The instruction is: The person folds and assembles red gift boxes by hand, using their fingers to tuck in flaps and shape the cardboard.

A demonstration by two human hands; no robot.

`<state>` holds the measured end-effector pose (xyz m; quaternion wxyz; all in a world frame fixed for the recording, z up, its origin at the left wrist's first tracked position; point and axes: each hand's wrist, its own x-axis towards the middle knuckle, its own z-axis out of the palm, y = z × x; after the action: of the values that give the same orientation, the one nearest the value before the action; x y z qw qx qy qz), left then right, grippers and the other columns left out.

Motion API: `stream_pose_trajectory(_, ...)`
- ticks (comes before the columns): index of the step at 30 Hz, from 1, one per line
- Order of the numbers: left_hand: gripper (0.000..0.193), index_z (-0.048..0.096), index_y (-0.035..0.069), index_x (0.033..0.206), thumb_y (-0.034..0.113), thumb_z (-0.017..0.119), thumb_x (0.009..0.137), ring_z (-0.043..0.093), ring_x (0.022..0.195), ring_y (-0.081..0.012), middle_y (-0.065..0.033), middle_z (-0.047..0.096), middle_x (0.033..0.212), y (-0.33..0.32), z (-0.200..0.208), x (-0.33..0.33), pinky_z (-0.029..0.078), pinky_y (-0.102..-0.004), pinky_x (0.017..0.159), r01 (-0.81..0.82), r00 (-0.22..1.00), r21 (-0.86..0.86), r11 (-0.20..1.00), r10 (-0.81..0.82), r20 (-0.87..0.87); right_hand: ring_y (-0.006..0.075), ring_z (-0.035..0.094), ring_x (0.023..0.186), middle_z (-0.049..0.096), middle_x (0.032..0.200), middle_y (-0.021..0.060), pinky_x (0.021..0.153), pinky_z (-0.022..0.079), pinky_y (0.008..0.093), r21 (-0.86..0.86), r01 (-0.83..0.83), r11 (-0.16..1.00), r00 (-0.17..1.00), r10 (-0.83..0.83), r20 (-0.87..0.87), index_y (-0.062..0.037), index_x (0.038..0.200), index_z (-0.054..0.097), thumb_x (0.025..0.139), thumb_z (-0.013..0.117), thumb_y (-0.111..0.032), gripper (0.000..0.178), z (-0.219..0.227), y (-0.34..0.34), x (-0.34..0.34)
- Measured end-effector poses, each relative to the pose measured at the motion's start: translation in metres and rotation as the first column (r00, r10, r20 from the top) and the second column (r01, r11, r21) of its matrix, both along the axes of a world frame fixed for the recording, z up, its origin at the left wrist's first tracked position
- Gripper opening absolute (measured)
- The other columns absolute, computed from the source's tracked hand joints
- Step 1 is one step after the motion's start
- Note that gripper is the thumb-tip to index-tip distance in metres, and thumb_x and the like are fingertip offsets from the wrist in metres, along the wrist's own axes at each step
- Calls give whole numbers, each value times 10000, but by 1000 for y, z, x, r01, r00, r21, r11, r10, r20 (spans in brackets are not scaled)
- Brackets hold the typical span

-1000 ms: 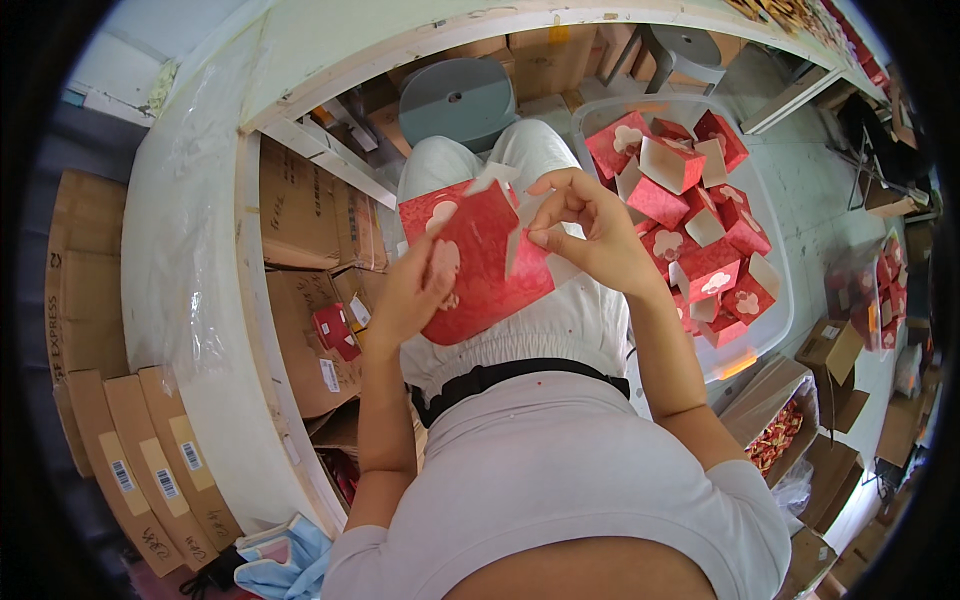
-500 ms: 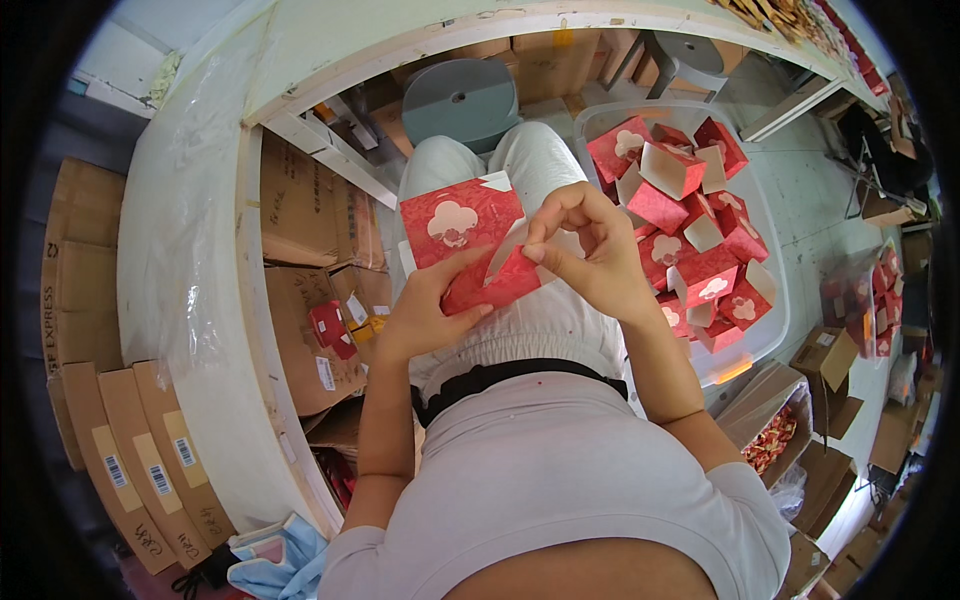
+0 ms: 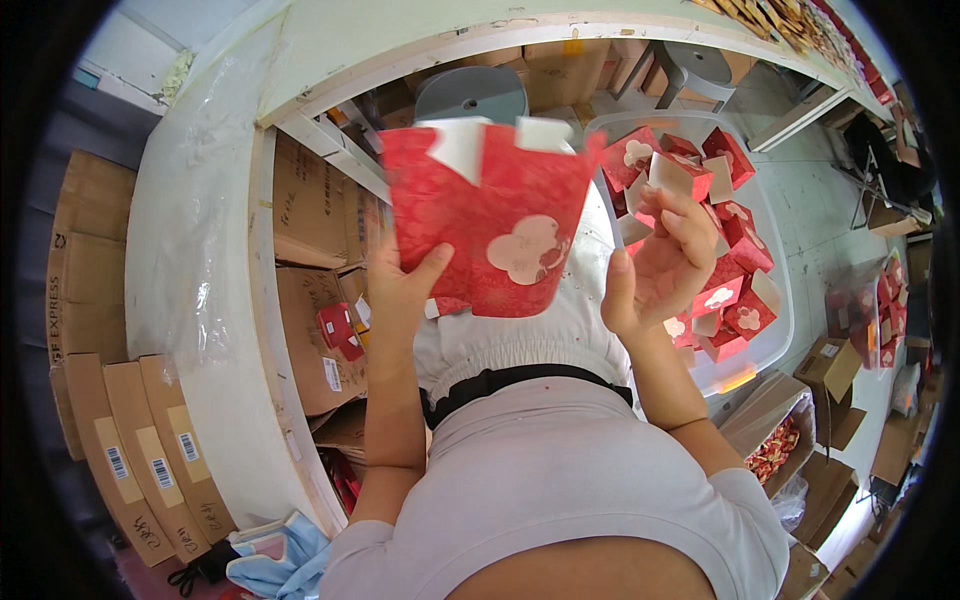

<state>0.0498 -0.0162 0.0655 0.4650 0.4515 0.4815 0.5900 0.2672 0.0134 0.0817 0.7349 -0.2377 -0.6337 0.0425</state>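
My left hand (image 3: 400, 290) grips the lower left side of a red paper box (image 3: 487, 215) with a pale cloud-shaped window and white flaps sticking up at its top. The box is raised in front of my lap and looks blurred. My right hand (image 3: 655, 265) is to the right of the box with fingers spread, holding nothing that I can see. Just beyond my right hand stands a clear plastic bin (image 3: 770, 300) piled with several folded red boxes (image 3: 720, 230) of the same kind.
A white workbench (image 3: 200, 250) curves along my left and far side, with brown cartons (image 3: 310, 230) stacked beneath it. A grey stool (image 3: 470, 95) stands ahead of my knees. Flat cardboard sleeves (image 3: 140, 460) lean at lower left, and more cartons (image 3: 830, 370) sit at right.
The red box has been opened out and lifted higher toward the camera, its window side now facing me. My right hand has let go of the flap and drawn off to the right.
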Motion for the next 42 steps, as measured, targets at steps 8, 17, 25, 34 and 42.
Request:
stream_pose_trajectory(8, 430, 465, -11, 1211, 37, 623, 814, 529, 1045, -153, -82, 531, 1176, -13, -15, 6, 405, -285, 923, 85, 951, 10, 996, -84, 298, 149, 513, 549, 567, 633, 104, 540, 435, 281, -767, -150, 624, 962, 272, 33, 23, 814, 506, 872, 555, -135, 175, -3, -7, -8)
stream_pose_trajectory(17, 666, 319, 20, 1296, 181, 695, 771, 494, 1076, -169, -91, 473, 1170, 3, 4, 8, 411, -295, 916, -109, 994, 97, 989, 105, 43, 155, 538, 575, 576, 669, 96, 555, 444, 278, -801, -207, 561, 827, 538, 163, 1, 919, 558, 852, 576, -211, 223, -6, -3, -9)
stream_pose_trajectory(25, 780, 273, 54, 1347, 21, 651, 666, 420, 1175, -194, -106, 410, 1250, -3, 8, 25, 359, -325, 983, 109, 976, 195, 975, -142, 164, 156, 445, 1016, 416, 1105, 82, 869, 369, 293, -651, -610, 452, 770, 532, -352, -43, 1166, 325, 877, 513, -246, 400, -20, 2, -6)
stream_pose_trajectory(34, 587, 279, 17, 1347, 149, 469, 808, 397, 1202, -210, -115, 376, 1315, -9, 0, 36, 315, -336, 1013, 10, 931, 2, 1000, -11, 364, 168, 476, 955, 474, 1069, 104, 861, 385, 323, -731, -474, 491, 870, 387, -304, -34, 1160, 343, 781, 524, -39, 420, -18, -12, -28)
stream_pose_trajectory(42, 483, 316, 43, 1234, -10, 441, 771, 389, 1177, -210, -157, 386, 1287, -17, 8, 49, 286, -346, 1016, -169, 982, 115, 979, 158, 100, 181, 494, 943, 506, 1051, 114, 845, 398, 307, -654, -444, 613, 896, 322, -306, -9, 1075, 442, 743, 474, 23, 336, -22, -18, -35)
